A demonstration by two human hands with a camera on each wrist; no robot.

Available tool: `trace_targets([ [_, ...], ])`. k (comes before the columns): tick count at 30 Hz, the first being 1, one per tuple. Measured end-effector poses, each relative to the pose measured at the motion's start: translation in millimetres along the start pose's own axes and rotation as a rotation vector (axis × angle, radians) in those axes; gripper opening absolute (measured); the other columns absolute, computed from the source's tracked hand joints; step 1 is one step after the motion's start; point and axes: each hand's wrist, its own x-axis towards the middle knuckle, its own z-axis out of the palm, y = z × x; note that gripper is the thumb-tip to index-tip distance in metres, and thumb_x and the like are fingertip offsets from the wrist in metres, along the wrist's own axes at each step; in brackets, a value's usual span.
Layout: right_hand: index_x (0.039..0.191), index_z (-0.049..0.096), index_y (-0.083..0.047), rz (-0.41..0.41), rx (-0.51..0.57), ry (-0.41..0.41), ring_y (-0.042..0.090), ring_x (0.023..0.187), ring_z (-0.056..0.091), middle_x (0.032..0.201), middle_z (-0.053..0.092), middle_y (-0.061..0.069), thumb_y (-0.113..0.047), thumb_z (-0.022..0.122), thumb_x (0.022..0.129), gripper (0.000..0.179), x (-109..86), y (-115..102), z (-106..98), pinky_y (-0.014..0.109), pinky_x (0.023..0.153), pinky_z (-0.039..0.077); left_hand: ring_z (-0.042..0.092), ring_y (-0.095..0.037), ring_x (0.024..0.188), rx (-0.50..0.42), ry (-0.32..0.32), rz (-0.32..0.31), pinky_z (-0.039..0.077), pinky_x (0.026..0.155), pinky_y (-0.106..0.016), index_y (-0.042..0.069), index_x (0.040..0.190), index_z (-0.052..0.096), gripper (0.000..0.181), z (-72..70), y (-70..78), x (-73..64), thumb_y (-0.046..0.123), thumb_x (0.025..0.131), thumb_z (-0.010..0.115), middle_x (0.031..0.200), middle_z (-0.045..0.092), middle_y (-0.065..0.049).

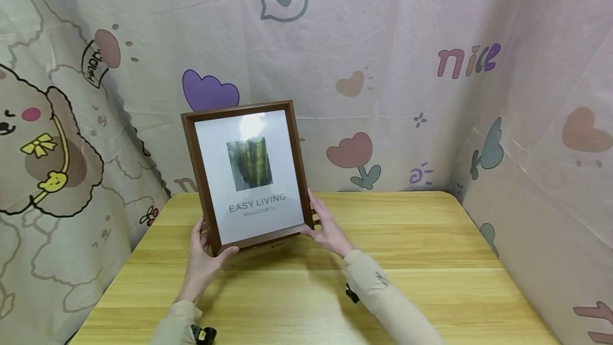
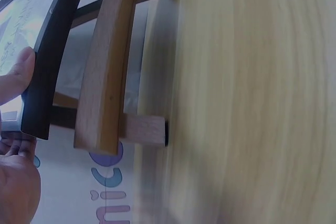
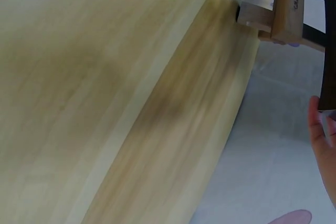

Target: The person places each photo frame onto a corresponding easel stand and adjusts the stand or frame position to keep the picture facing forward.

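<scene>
So the picture frame sits near the middle of the yellowish woodgrain surface, both lower corners held to keep it upright. Left hand curls around the frame's bottom left corner, thumb pressed on the front; right hand cups the bottom right corner. Just behind the frame is a pale wooden stand with little block feet. Dark brown rectangular moulding, glossy glazing. Farthest back hangs a wrinkly cartoon cloth.
</scene>
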Motion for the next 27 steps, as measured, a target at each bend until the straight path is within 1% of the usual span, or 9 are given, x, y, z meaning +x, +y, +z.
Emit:
trace_targets([
  [3,0.164,0.011,-0.018,-0.007,0.005,-0.002,0.042,0.145,0.038,0.163,0.029,0.021,-0.002,0.077,0.085,0.104,2.7,0,5,0.06,0.118,0.036,0.045,0.016,0.11,0.008,0.009,0.007,0.032,0.095,0.007,0.007,0.16,0.015,0.11,-3.1,-3.8,0.4,-0.001,0.075,0.086,0.143,0.043,-0.019],
  [7,0.164,0.009,-0.016,-0.01,0.016,-0.009,0.043,0.146,0.037,0.164,0.027,0.022,-0.001,0.076,0.085,0.104,5.0,-2,12,0.059,0.118,0.036,0.045,0.017,0.109,0.019,0.018,-0.006,0.032,0.095,0.008,0.006,0.16,0.014,0.111,-7.3,-7.4,0.2,0.0,0.075,0.086,0.143,0.042,-0.019],
  [13,0.164,0.01,-0.021,0.013,0.044,-0.017,0.042,0.146,0.037,0.165,0.026,0.02,0.0,0.075,0.086,0.104,6.8,-4,20,0.06,0.118,0.037,0.045,0.017,0.108,0.03,0.023,-0.022,0.033,0.093,0.008,0.007,0.16,0.013,0.112,-12.1,-13.6,-1.4,0.001,0.075,0.086,0.143,0.043,-0.019],
  [16,0.164,0.011,-0.022,0.017,0.054,-0.012,0.04,0.139,0.045,0.163,0.029,0.02,0.003,0.075,0.085,0.104,7.5,-2,24,0.053,0.112,0.047,0.045,0.017,0.107,0.038,0.03,-0.017,0.032,0.093,0.008,0.006,0.159,0.014,0.111,-13.0,-17.6,-1.7,0.0,0.075,0.086,0.142,0.044,-0.019],
  [19,0.164,0.012,-0.022,0.015,0.067,-0.006,0.036,0.129,0.052,0.16,0.033,0.019,0.005,0.074,0.085,0.104,8.1,-1,28,0.046,0.103,0.056,0.044,0.018,0.108,0.042,0.033,-0.007,0.032,0.094,0.008,0.006,0.159,0.014,0.111,-13.6,-20.3,-1.9,-0.001,0.075,0.086,0.142,0.043,-0.02],
  [22,0.164,0.011,-0.022,0.028,0.064,-0.008,0.038,0.133,0.05,0.162,0.032,0.019,0.004,0.074,0.086,0.103,8.6,0,31,0.048,0.107,0.052,0.043,0.019,0.109,0.044,0.032,-0.019,0.031,0.095,0.009,0.006,0.159,0.014,0.111,-14.8,-22.2,-2.4,0.0,0.075,0.086,0.142,0.043,-0.021],
  [24,0.164,0.011,-0.022,0.034,0.06,-0.01,0.04,0.137,0.046,0.162,0.03,0.019,0.002,0.074,0.086,0.103,8.8,0,33,0.053,0.111,0.048,0.042,0.019,0.11,0.04,0.03,-0.034,0.03,0.095,0.009,0.007,0.16,0.013,0.112,-15.7,-23.4,-2.6,0.001,0.075,0.086,0.143,0.044,-0.021],
  [25,0.164,0.011,-0.022,0.043,0.049,-0.011,0.041,0.142,0.042,0.164,0.028,0.02,0.001,0.074,0.087,0.103,8.9,0,34,0.056,0.115,0.043,0.042,0.019,0.11,0.038,0.03,-0.045,0.03,0.096,0.009,0.007,0.16,0.013,0.112,-16.2,-23.8,-2.7,0.001,0.075,0.086,0.143,0.044,-0.021],
  [27,0.164,0.01,-0.023,0.046,0.043,-0.013,0.042,0.143,0.04,0.164,0.027,0.02,0.0,0.075,0.087,0.104,9.1,1,36,0.057,0.115,0.042,0.042,0.02,0.11,0.041,0.029,-0.058,0.03,0.096,0.009,0.008,0.16,0.013,0.113,-16.8,-25.2,-2.9,0.003,0.075,0.087,0.143,0.044,-0.021],
])
